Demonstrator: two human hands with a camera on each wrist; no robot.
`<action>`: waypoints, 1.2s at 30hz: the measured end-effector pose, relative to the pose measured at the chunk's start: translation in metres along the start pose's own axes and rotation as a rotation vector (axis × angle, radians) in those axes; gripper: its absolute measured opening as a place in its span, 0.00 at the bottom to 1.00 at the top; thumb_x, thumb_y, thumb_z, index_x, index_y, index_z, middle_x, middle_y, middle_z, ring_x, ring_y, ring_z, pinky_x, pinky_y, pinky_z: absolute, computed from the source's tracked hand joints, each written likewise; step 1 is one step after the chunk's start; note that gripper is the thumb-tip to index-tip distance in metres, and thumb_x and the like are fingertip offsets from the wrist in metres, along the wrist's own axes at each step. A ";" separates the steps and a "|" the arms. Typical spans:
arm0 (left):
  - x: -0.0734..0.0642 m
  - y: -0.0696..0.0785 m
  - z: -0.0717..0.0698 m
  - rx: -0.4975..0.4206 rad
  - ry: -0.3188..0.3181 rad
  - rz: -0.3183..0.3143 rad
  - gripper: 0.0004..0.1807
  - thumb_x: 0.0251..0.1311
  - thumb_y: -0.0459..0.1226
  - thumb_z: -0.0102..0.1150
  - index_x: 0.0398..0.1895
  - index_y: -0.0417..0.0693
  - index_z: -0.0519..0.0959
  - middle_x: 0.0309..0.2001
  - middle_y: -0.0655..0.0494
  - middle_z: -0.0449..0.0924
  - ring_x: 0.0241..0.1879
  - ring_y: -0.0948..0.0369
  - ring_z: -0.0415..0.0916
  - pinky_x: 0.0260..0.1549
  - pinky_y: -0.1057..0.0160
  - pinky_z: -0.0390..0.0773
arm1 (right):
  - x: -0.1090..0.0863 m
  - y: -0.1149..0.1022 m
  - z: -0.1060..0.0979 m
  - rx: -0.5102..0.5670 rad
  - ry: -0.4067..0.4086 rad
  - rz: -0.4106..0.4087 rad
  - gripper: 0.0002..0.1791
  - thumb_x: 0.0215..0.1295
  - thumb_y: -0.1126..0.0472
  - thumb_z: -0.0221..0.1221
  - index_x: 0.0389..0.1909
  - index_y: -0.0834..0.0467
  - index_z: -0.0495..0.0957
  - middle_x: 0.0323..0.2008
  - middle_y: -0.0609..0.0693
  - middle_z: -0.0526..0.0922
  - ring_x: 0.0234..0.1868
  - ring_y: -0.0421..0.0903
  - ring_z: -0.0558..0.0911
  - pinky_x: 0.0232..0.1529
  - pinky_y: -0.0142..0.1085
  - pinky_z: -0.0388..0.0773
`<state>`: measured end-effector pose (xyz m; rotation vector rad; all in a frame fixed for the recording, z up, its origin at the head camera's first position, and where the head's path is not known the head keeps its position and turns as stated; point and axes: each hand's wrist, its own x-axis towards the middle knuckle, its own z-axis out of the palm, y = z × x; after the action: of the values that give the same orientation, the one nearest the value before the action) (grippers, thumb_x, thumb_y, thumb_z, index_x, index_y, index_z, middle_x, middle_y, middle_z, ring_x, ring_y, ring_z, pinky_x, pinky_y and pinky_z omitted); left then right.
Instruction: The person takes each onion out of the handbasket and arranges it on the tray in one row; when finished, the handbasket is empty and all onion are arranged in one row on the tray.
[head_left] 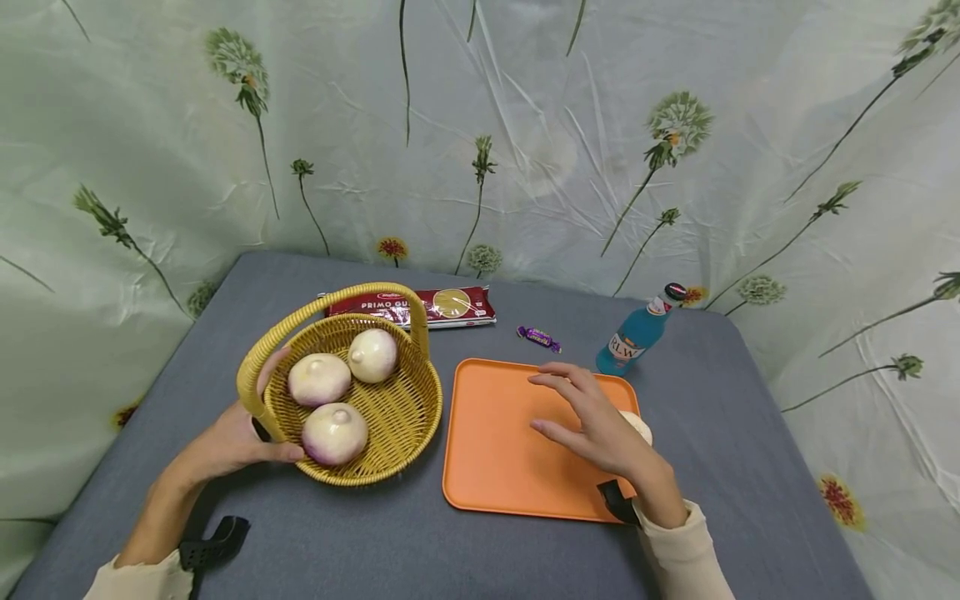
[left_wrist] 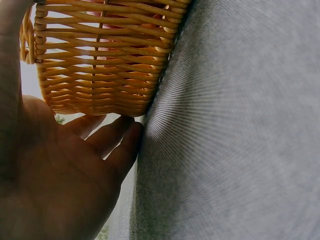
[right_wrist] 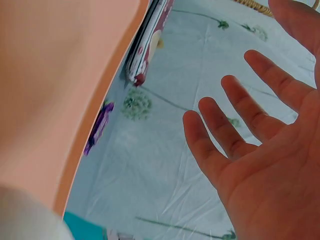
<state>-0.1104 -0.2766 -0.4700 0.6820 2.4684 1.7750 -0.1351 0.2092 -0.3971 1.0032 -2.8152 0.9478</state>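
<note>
A yellow wicker basket (head_left: pixel 405 425) with an arched handle stands on the left of the table. In it lie three white turnips with purple undersides, the nearest one (head_left: pixel 335 434) by the front wall. My left hand (head_left: pixel 225 437) is spread against the basket's left side, thumb at the front, fingers reaching behind the handle. Seen from the left wrist, those fingers (left_wrist: pixel 117 140) lie fairly straight by the woven wall. Above an orange tray (head_left: pixel 495 450) hovers my right hand (head_left: pixel 592 417), fingers apart and holding nothing. A pale round thing (head_left: pixel 637 425) on the tray's right side is partly hidden behind that wrist.
Behind the basket lies a red packet (head_left: pixel 465 307). A purple-wrapped candy (head_left: pixel 538 338) is past the tray's far edge. The blue bottle (head_left: pixel 633 337) stands by the tray's far right corner. A flowered curtain (head_left: pixel 525 167) hangs behind the grey table (head_left: pixel 360 542).
</note>
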 end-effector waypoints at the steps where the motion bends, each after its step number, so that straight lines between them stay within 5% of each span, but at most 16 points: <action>1: 0.000 0.000 0.000 -0.001 0.000 0.001 0.76 0.32 0.22 0.79 0.81 0.49 0.36 0.72 0.52 0.53 0.66 0.77 0.59 0.58 0.82 0.59 | 0.002 -0.001 0.002 0.006 -0.005 -0.003 0.29 0.66 0.53 0.66 0.67 0.52 0.72 0.68 0.53 0.67 0.69 0.51 0.65 0.64 0.55 0.69; 10: -0.001 0.003 -0.001 0.012 -0.007 -0.020 0.76 0.33 0.22 0.79 0.81 0.51 0.35 0.73 0.57 0.52 0.65 0.78 0.59 0.57 0.82 0.60 | 0.019 -0.014 0.014 0.022 -0.055 -0.042 0.28 0.69 0.48 0.63 0.68 0.45 0.70 0.70 0.50 0.65 0.71 0.47 0.64 0.65 0.52 0.69; 26: -0.001 0.000 -0.001 0.030 -0.011 -0.020 0.76 0.33 0.23 0.80 0.81 0.52 0.35 0.73 0.58 0.52 0.66 0.79 0.58 0.57 0.83 0.59 | 0.058 -0.041 0.036 0.093 -0.119 -0.229 0.27 0.70 0.52 0.62 0.67 0.50 0.70 0.70 0.50 0.66 0.70 0.47 0.63 0.66 0.48 0.67; 36: -0.002 -0.001 -0.001 0.031 -0.011 -0.025 0.77 0.33 0.22 0.80 0.81 0.53 0.34 0.73 0.60 0.52 0.66 0.80 0.58 0.57 0.83 0.58 | 0.082 -0.056 0.052 0.127 -0.276 -0.252 0.29 0.71 0.48 0.60 0.69 0.52 0.69 0.71 0.52 0.66 0.71 0.46 0.63 0.69 0.46 0.65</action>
<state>-0.1091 -0.2787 -0.4711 0.6578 2.4913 1.7225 -0.1584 0.0997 -0.3925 1.5732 -2.7646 1.0398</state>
